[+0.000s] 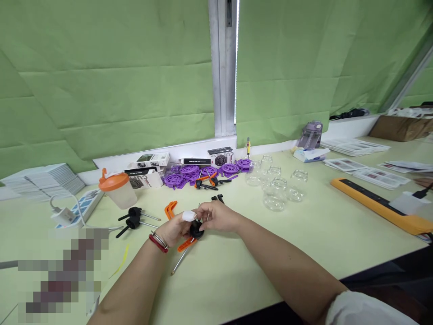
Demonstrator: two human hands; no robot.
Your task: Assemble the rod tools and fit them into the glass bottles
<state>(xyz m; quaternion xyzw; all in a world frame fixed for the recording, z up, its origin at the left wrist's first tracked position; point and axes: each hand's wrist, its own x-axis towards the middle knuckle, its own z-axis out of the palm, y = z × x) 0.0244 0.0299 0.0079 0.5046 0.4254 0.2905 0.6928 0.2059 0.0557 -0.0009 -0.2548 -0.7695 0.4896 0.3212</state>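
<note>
My left hand [176, 229], with a white wrap on one finger, is closed around a black round part [196, 230] above the table. A metal rod [180, 262] slants down from the part toward me. My right hand [218, 215] pinches at the top of the same part; its fingertips partly hide what they grip. An orange plastic strip [186, 244] shows beneath the black part; I cannot tell whether it is attached. Just behind my left hand lie orange bent pieces [171, 209]. Small black pieces [218, 197] show behind my right hand.
Black parts with metal rods [132, 222] lie at left, near an orange-lidded cup [118, 189] and a power strip [88, 205]. Purple wheel-shaped pieces [189, 172] and boxes [221, 157] line the back. Clear jars [274, 198] and an orange-black power strip [372, 203] stand right.
</note>
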